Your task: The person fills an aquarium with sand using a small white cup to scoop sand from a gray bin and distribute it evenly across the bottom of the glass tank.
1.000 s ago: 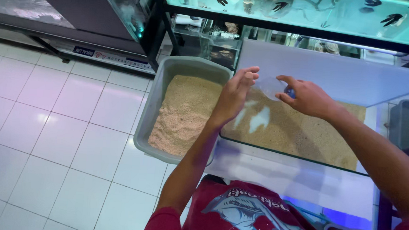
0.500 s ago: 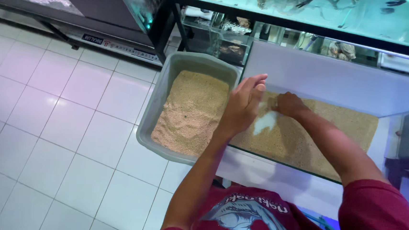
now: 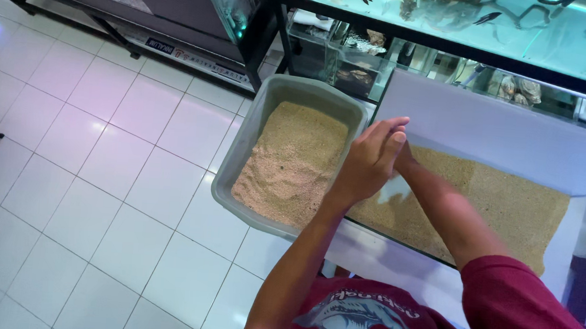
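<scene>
My left hand [image 3: 369, 161] hovers over the left end of a glass tank [image 3: 581, 226] whose floor is covered with tan sand [image 3: 503, 200]. Its back faces me, the fingers lie together, and its palm is hidden. My right hand [image 3: 405, 161] is pressed against it from the right and is mostly covered by it, so only the wrist side shows. A pale white patch [image 3: 396, 190] lies in the sand just below both hands. Left of the tank, a grey plastic tub [image 3: 238, 161] on the floor holds more tan sand [image 3: 291, 164].
White floor tiles [image 3: 100, 171] spread to the left. Behind the tank runs a lit aquarium [image 3: 495, 20] with dark fish, and small glass tanks [image 3: 355, 59] sit under it. A dark metal stand [image 3: 178, 40] lines the far wall.
My two hands have come together from slightly apart and dropped lower over the tank's left end. The view has shifted so the tub sits more central.
</scene>
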